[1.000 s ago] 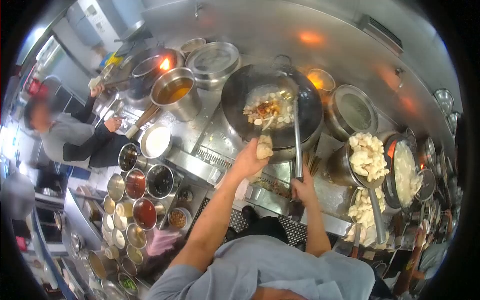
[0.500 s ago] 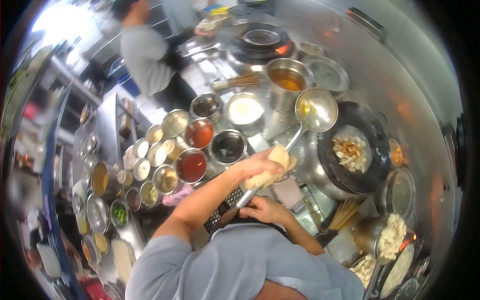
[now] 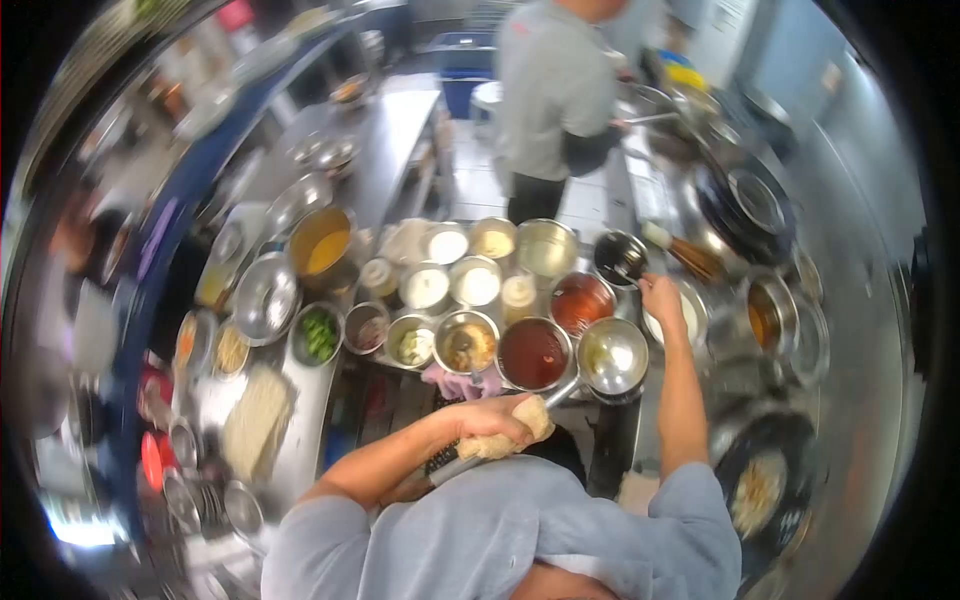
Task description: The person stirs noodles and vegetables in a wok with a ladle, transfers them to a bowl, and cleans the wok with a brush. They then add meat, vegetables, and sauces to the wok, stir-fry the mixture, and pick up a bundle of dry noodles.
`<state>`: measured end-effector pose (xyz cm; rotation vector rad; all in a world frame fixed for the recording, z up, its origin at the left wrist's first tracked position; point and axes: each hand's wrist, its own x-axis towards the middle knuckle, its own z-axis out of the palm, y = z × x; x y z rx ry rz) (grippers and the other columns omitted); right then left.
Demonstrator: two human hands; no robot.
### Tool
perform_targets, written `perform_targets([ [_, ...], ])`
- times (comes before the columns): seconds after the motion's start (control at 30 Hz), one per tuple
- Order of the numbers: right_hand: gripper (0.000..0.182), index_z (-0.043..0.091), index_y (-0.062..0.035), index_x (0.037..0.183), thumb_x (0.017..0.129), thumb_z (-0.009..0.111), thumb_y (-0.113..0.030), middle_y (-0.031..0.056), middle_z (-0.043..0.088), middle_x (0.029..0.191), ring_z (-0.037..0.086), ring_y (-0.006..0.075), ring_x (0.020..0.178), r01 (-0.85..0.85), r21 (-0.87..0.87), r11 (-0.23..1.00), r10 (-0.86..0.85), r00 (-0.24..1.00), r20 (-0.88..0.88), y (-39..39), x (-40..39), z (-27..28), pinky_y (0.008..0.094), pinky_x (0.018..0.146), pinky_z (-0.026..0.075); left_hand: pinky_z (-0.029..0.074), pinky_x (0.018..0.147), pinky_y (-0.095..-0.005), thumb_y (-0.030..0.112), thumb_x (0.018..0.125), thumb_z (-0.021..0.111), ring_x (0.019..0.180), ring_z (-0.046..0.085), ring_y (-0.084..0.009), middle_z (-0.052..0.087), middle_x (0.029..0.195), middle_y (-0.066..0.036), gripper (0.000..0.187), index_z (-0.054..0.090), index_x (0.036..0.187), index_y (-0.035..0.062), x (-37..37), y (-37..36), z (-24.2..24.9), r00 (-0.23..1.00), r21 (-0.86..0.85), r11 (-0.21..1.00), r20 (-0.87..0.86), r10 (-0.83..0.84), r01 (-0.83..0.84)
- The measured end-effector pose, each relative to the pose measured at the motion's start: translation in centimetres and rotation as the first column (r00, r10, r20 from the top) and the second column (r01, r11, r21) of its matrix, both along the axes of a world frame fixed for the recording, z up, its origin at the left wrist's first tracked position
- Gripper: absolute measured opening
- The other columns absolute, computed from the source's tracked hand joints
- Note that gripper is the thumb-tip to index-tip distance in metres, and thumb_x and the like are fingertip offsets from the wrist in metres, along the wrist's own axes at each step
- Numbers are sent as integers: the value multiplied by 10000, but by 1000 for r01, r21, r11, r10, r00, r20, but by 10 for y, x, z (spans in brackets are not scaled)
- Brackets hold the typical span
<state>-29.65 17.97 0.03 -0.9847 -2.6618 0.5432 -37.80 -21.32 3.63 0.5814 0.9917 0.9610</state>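
Note:
My left hand (image 3: 497, 420) is closed around a tan cloth (image 3: 537, 417) wrapped on the handle of a large metal ladle (image 3: 613, 355). The ladle's bowl hangs at the right of the sauce pots, beside a pot of dark red sauce (image 3: 535, 354). A little yellowish liquid shows in the bowl. Reaching forward, my right hand (image 3: 660, 296) is at the rim of a metal pot of dark liquid (image 3: 620, 257). Its fingers are bent together, but what they grip is too small to make out. A pot of red sauce (image 3: 582, 304) stands between ladle and dark pot.
At the right, a black wok (image 3: 800, 440) contains pale sliced food (image 3: 757, 495). A bamboo brush (image 3: 690, 258) lies near a pot of amber liquid (image 3: 770, 310). Chopped greens (image 3: 318, 335) fill a bowl at the left. Another person (image 3: 550, 90) stands beyond the pots.
The view has swung left toward the sauce pots. My right hand has left the ladle's handle end and reached out to the dark pot. The ladle's bowl has moved from beside the wok to the pots.

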Motion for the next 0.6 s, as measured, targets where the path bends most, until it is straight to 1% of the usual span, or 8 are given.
perform_targets([
  [0.07, 321, 701, 4, 979, 890, 593, -285, 237, 681, 954, 632, 396, 968, -65, 172, 983, 11, 954, 298, 43, -43, -43, 453, 891, 481, 483, 810, -297, 116, 761, 730, 947, 564, -146, 575, 1023, -43, 474, 494, 1167, 52, -3, 1, 0, 998, 5, 998, 18, 56, -56],
  [0.1, 324, 713, -13, 981, 866, 620, -301, 245, 666, 1045, 635, 385, 997, 48, 185, 981, -104, 946, 306, 34, -52, -35, 435, 907, 485, 484, 809, -299, 115, 761, 727, 944, 565, -146, 575, 1020, -44, 469, 493, 1164, 53, -3, 3, 5, 996, 2, 996, 14, 91, -91],
  [0.13, 304, 717, -18, 990, 846, 625, -270, 253, 641, 1119, 625, 379, 1043, 39, 185, 982, -114, 905, 410, 40, -63, -41, 425, 933, 484, 486, 808, -301, 115, 762, 725, 940, 567, -146, 576, 1017, -44, 465, 492, 1160, 55, -4, 5, 9, 993, -5, 993, 12, 117, -117],
  [0.2, 290, 715, -9, 994, 835, 611, -229, 247, 664, 1062, 640, 373, 1027, -39, 232, 972, -76, 880, 468, 63, -72, -79, 438, 920, 496, 489, 799, -302, 117, 764, 722, 931, 571, -147, 577, 1010, -45, 465, 488, 1160, 53, -4, 8, 2, 984, 13, 984, -24, 177, -177],
  [0.33, 259, 721, -52, 1018, 838, 559, -145, 233, 685, 999, 668, 370, 964, 28, 101, 995, -70, 894, 443, 50, -62, -21, 459, 853, 523, 496, 780, -306, 125, 767, 724, 915, 579, -149, 579, 1006, -51, 464, 483, 1156, 51, -12, 11, -2, 969, 31, 970, -43, 244, -243],
  [0.43, 231, 712, -37, 955, 852, 558, -176, 240, 687, 948, 671, 389, 925, -29, 216, 976, -39, 953, 301, 70, -37, -40, 468, 823, 529, 509, 751, -303, 135, 767, 728, 889, 587, -151, 581, 1000, -57, 466, 482, 1155, 53, -17, 15, -1, 956, 16, 957, -31, 290, -290],
  [0.53, 262, 721, -44, 951, 860, 547, -217, 246, 682, 957, 664, 395, 940, -74, 180, 981, -5, 916, 401, 74, -29, -44, 479, 814, 525, 521, 714, -297, 148, 766, 732, 858, 597, -153, 582, 990, -62, 476, 482, 1159, 52, -23, 21, 0, 942, 29, 942, -26, 334, -333],
  [0.6, 247, 724, -74, 1015, 841, 586, -181, 187, 709, 889, 686, 341, 852, -113, 106, 988, 66, 926, 371, 83, -34, -55, 435, 749, 531, 529, 694, -299, 163, 765, 737, 855, 606, -162, 585, 992, -65, 494, 481, 1173, 50, -28, 26, -2, 930, 35, 931, -42, 365, -364],
])
